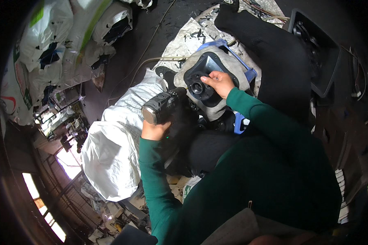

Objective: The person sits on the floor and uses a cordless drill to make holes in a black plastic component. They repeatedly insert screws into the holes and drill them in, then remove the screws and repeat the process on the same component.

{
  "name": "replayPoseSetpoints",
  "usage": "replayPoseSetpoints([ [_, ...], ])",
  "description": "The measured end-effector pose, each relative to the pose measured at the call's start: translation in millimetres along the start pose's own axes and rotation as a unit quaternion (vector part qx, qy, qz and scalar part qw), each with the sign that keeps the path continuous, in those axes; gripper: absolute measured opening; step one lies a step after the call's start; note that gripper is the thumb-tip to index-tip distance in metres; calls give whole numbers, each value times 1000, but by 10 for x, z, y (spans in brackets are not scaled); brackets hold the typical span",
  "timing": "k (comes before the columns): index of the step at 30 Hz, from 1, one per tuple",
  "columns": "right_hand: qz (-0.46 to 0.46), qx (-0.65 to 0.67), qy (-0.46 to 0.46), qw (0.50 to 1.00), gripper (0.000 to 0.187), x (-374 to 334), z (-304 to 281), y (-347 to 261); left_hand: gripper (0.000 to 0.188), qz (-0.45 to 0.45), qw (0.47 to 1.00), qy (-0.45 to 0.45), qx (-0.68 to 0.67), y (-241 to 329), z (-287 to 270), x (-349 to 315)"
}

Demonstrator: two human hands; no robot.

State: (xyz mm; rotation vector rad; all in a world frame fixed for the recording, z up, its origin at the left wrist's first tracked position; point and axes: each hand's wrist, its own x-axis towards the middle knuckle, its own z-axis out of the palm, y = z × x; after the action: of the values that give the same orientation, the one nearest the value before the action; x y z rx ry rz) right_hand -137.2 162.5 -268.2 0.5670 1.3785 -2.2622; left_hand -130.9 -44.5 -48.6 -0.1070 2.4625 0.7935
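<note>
My left hand is closed around the handle of a black and grey cordless drill. The drill's bit points right and up, its tip at the edge of a black round flanged part; whether it touches is hard to tell. My right hand grips that part's right rim between thumb and fingers. Beneath it lies a black flared piece with a square, horn-like mouth. This piece rests on a grey cloth draped over a blue plastic stool, between my legs.
A white sack stands to the left of my arm, with more stuffed plastic bags at upper left. Black scraps litter a pale sheet beyond the stool. A cable runs across the floor. At right stands a black tray holding dark parts.
</note>
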Motion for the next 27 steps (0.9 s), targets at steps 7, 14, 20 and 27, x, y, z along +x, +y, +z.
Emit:
replayPoseSetpoints([
  [7, -40, -182, 41, 982, 31, -60, -88, -52, 46, -31, 998, -2, 52, -3, 23, 23],
  [14, -55, -265, 69, 960, 44, -150, -144, -141, 43, -56, 997, -4, 60, 95, 82, 94],
  [20, -120, -248, 67, 959, 36, -130, -171, -131, 48, -31, 998, -27, 39, 80, 97, 145],
  [27, -89, -294, 37, 951, 42, -90, -202, -190, 45, 35, 992, -3, 120, -13, 181, 184],
])
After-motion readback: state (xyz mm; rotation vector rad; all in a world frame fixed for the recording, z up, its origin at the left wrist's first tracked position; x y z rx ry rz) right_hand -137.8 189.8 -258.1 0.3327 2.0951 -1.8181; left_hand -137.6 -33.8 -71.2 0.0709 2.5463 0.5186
